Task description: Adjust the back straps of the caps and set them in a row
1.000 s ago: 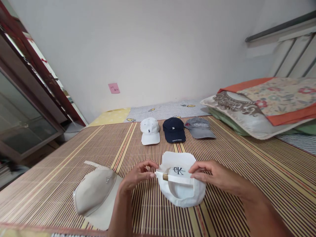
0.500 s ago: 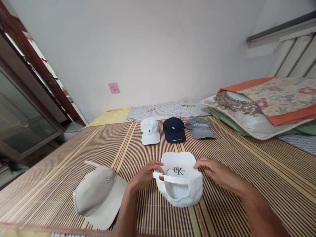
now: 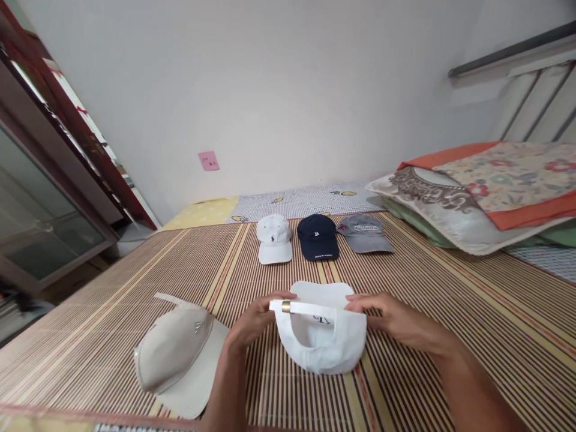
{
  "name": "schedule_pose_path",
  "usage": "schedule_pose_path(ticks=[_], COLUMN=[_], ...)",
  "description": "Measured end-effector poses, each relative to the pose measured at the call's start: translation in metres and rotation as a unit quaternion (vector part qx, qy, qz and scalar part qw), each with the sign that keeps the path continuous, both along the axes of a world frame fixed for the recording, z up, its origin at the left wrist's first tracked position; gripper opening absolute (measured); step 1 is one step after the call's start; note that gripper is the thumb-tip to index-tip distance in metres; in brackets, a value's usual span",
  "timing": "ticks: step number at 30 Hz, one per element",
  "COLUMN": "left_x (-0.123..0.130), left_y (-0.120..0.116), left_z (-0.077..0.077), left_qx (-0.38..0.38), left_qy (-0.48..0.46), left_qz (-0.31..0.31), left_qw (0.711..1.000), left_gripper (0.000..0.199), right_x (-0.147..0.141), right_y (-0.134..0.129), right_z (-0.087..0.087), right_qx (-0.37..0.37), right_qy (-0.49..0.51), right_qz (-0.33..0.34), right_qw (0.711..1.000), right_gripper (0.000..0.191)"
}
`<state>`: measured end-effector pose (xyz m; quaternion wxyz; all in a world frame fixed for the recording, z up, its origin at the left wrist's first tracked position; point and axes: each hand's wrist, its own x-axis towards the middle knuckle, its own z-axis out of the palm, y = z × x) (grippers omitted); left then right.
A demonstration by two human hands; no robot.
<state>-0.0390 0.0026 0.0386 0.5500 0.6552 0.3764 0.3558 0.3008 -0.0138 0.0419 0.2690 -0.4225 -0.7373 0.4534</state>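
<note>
A white baseball cap (image 3: 333, 351) lies upside down in front of me, its strap and brass buckle toward me and its brim pointing away. My left hand (image 3: 258, 318) grips its left edge, the fingertips hidden partly behind the strap. On the opposite edge my right hand (image 3: 380, 309) holds the cap with fingers over the rim and thumb outside. Dark lettering shows inside, partly covered by the strap. To the left rests a beige cap (image 3: 175, 351) on its side, close to my left forearm. Farther back are a white cap (image 3: 273, 235), a navy cap (image 3: 317, 236) and a grey cap (image 3: 365, 234) in a row.
A striped bamboo mat (image 3: 103, 336) covers the bed. Pillows (image 3: 450, 210) with a floral orange-edged cover (image 3: 526, 174) are piled at the right. Behind stands a pale wall with a pink note (image 3: 208, 161). A glass-fronted cabinet (image 3: 45, 210) is at the left.
The white cap in my hands has tipped, its strap edge rising and the inside lettering now less visible. My right hand has shifted slightly left and closed around the rim.
</note>
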Motion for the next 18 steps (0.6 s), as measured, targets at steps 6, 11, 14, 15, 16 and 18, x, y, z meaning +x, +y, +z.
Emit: schedule_pose_path(ticks=[6, 11, 14, 15, 16, 18], left_x=[-0.005, -0.002, 0.006, 0.009, 0.013, 0.02], left_y=[-0.005, -0.004, -0.006, -0.008, -0.009, -0.011], left_z=[-0.005, -0.011, -0.01, -0.011, -0.011, -0.014], left_qx=[-0.068, -0.081, -0.095, -0.1, -0.106, -0.122], left_qy=[-0.13, -0.244, -0.321, -0.352, -0.381, -0.428], left_qz=[0.016, 0.038, 0.039, 0.039, 0.037, 0.029], left_qw=[0.989, 0.966, 0.941, 0.93, 0.918, 0.895], left_gripper=[0.025, 0.023, 0.019, 0.018, 0.017, 0.019], right_x=[0.004, 0.004, 0.002, 0.001, -0.001, -0.004], right_y=[-0.003, -0.007, -0.007, -0.008, -0.008, -0.011], right_z=[0.011, 0.013, 0.008, 0.005, 0.003, -0.002], right_qx=[-0.049, -0.053, -0.065, -0.072, -0.081, -0.107], right_qy=[0.144, 0.214, 0.269, 0.295, 0.32, 0.364], right_qz=[0.044, 0.032, 0.018, 0.014, 0.011, -0.005], right_qw=[0.987, 0.975, 0.961, 0.953, 0.944, 0.925], right_gripper=[0.036, 0.028, 0.029, 0.03, 0.033, 0.037])
